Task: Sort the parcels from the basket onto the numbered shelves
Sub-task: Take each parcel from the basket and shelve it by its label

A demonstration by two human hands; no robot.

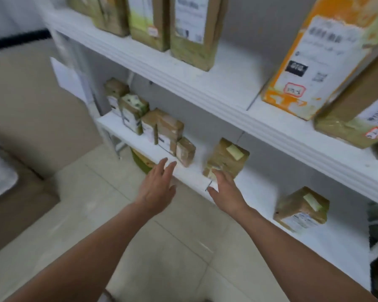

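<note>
Parcel in brown tape stands tilted on the lower shelf, at 12 o'clock from the right hand. The hand's straight fingers touch its near corner: the grip is apart, thumb spread wide. The left hand hovers at the shelf's edge, grip apart too, holding nothing. A row of small parcels stands at 11 o'clock from the hands, a lone parcel at 3 o'clock.
</note>
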